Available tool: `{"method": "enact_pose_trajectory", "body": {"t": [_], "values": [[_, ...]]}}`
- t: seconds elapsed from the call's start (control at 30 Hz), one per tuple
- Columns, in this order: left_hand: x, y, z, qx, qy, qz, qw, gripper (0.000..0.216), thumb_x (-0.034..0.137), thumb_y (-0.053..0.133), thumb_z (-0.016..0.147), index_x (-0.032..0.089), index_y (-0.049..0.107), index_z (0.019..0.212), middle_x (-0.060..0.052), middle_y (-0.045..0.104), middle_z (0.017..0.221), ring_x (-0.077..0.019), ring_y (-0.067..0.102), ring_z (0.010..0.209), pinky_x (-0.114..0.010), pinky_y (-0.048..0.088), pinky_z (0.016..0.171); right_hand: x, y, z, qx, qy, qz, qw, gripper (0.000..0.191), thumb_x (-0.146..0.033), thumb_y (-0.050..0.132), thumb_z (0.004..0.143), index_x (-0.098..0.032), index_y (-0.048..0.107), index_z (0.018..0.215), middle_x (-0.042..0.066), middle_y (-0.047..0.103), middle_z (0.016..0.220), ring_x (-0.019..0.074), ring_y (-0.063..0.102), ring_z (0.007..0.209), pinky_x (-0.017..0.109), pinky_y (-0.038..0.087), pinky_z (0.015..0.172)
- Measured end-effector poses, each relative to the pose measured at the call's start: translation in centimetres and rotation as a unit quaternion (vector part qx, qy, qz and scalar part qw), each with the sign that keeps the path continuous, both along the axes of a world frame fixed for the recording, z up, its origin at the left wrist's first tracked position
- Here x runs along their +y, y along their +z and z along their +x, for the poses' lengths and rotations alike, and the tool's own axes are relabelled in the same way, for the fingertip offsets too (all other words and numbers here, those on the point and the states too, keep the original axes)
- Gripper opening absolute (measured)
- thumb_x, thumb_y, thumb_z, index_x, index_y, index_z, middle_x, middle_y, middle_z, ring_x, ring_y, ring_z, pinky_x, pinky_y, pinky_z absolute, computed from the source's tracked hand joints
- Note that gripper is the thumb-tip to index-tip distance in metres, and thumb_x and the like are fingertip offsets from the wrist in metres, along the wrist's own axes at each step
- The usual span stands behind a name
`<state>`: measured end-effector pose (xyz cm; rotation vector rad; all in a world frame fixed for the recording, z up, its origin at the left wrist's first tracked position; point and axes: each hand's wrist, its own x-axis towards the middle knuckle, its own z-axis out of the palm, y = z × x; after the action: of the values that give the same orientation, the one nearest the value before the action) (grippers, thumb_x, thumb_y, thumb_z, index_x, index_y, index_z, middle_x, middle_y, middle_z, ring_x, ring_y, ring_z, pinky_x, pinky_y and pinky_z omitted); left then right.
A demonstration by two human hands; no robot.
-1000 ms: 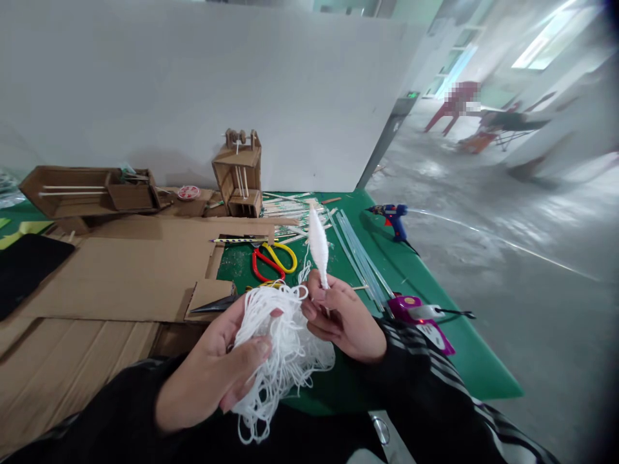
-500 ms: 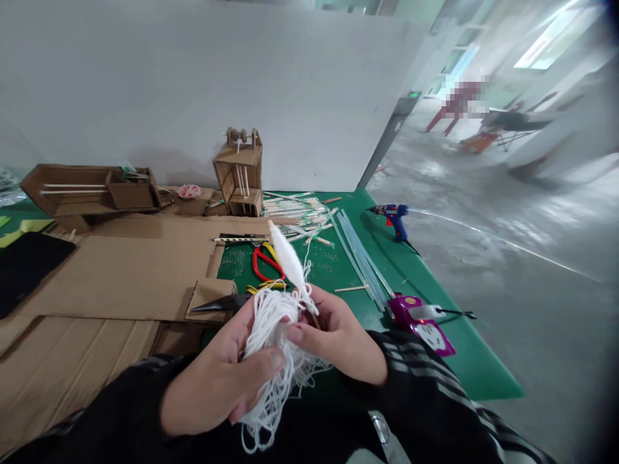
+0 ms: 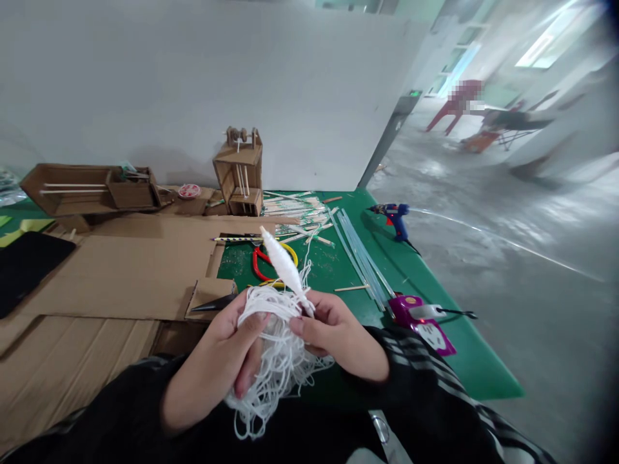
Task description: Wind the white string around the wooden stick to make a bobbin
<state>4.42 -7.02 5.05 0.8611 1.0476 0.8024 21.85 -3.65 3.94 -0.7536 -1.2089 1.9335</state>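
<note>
At the frame's lower centre, the left hand (image 3: 213, 364) has its fingers closed around loose white yarn (image 3: 280, 351); the right hand (image 3: 341, 332) pinches the base of a yarn-wrapped stick (image 3: 283, 259). Uneven pulling could knot the drooping loops. The purple device's (image 3: 399, 308) label, lower right, is unreadable.

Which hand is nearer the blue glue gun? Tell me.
Right. The blue glue gun lies beyond the right hand and to its right; the left hand, holding the white yarn, is farther off to the left.
</note>
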Motion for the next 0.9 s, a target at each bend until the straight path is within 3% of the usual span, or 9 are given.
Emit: {"method": "enact_pose_trajectory", "body": {"t": [0.1, 0.2, 0.27, 0.33, 0.4, 0.47, 0.63, 0.77, 0.9], "values": [[0.0, -0.5, 0.1, 0.038, 0.035, 0.005, 0.999, 0.028, 0.047, 0.053, 0.088, 0.019, 0.056, 0.088, 0.011, 0.039, 0.030, -0.0051, 0.021, 0.027, -0.013, 0.021, 0.031, 0.1, 0.0, 0.1, -0.002, 0.007, 0.003, 1.000, 0.023, -0.032, 0.075, 0.076, -0.015, 0.059, 0.080, -0.008, 0.041, 0.057, 0.0022, 0.023, 0.042, 0.016, 0.017, 0.036], [0.0, -0.6, 0.0, 0.079, 0.047, 0.013, 0.996, 0.032, 0.043, 0.055, 0.088, 0.018, 0.055, 0.067, 0.008, 0.042, 0.039, -0.0051, 0.028, 0.033, -0.014, 0.023, 0.034, 0.2, -0.2, 0.2, 0.003, 0.023, 0.012, 1.000, 0.020, -0.031, 0.072, 0.079, -0.016, 0.059, 0.080, -0.008, 0.041, 0.058, 0.0024, 0.022, 0.041, 0.017, 0.016, 0.035], [0.0, -0.4, -0.2, 0.096, 0.050, 0.064, 0.992, 0.032, 0.041, 0.059, 0.085, 0.016, 0.062, 0.065, 0.003, 0.051, 0.055, -0.0076, 0.039, 0.043, -0.017, 0.032, 0.040, 0.2, -0.4, 0.2, -0.002, 0.031, 0.016, 0.999, 0.019, -0.032, 0.069, 0.081, -0.016, 0.059, 0.080, -0.007, 0.044, 0.060, 0.0022, 0.021, 0.041, 0.017, 0.016, 0.035], [0.0, -0.1, -0.5, 0.103, 0.052, 0.156, 0.981, 0.030, 0.040, 0.062, 0.083, 0.017, 0.071, 0.068, -0.003, 0.058, 0.075, -0.0143, 0.053, 0.064, -0.023, 0.045, 0.057, 0.2, -0.5, 0.2, -0.014, 0.026, 0.017, 0.999, 0.021, -0.034, 0.069, 0.081, -0.016, 0.059, 0.080, -0.006, 0.046, 0.061, 0.0020, 0.021, 0.041, 0.017, 0.016, 0.035], [-0.2, 0.2, -0.6, 0.105, 0.049, 0.225, 0.967, 0.029, 0.041, 0.062, 0.084, 0.018, 0.075, 0.072, -0.007, 0.061, 0.088, -0.0224, 0.056, 0.088, -0.030, 0.045, 0.081, 0.2, -0.5, 0.1, -0.026, 0.016, 0.020, 0.999, 0.023, -0.035, 0.071, 0.079, -0.016, 0.058, 0.079, -0.007, 0.045, 0.059, 0.0021, 0.022, 0.040, 0.018, 0.016, 0.035], [-0.4, 0.3, -0.7, 0.089, 0.049, 0.225, 0.969, 0.028, 0.041, 0.062, 0.085, 0.018, 0.076, 0.078, -0.008, 0.064, 0.092, -0.0248, 0.055, 0.095, -0.034, 0.042, 0.090, 0.1, -0.5, 0.1, -0.033, 0.009, 0.024, 0.999, 0.024, -0.036, 0.072, 0.078, -0.016, 0.058, 0.079, -0.008, 0.042, 0.057, 0.0024, 0.022, 0.040, 0.018, 0.016, 0.035], [-0.8, 0.1, -0.4, -0.042, 0.071, 0.073, 0.994, 0.024, 0.041, 0.064, 0.085, 0.019, 0.071, 0.086, -0.002, 0.064, 0.072, -0.0135, 0.052, 0.064, -0.023, 0.043, 0.061, 0.0, -0.3, 0.0, -0.034, 0.016, 0.023, 0.999, 0.021, -0.030, 0.072, 0.077, -0.016, 0.056, 0.078, -0.009, 0.042, 0.057, 0.0021, 0.024, 0.041, 0.018, 0.017, 0.035], [-0.6, -0.2, 0.0, -0.022, 0.074, 0.072, 0.994, 0.029, 0.042, 0.062, 0.088, 0.017, 0.067, 0.103, 0.005, 0.050, 0.048, -0.0079, 0.037, 0.047, -0.018, 0.033, 0.049, 0.1, -0.3, -0.1, -0.024, 0.032, 0.025, 0.999, 0.018, -0.028, 0.070, 0.079, -0.015, 0.057, 0.082, -0.009, 0.042, 0.057, 0.0022, 0.024, 0.042, 0.017, 0.017, 0.036], [-0.5, -0.1, 0.4, 0.020, 0.029, 0.060, 0.998, 0.041, 0.043, 0.058, 0.090, 0.015, 0.061, 0.118, 0.009, 0.038, 0.045, -0.0067, 0.027, 0.043, -0.018, 0.025, 0.045, 0.0, -0.6, 0.0, -0.012, 0.046, 0.025, 0.999, 0.022, -0.033, 0.069, 0.081, -0.015, 0.058, 0.086, -0.009, 0.041, 0.055, 0.0022, 0.024, 0.041, 0.017, 0.017, 0.036]]}}
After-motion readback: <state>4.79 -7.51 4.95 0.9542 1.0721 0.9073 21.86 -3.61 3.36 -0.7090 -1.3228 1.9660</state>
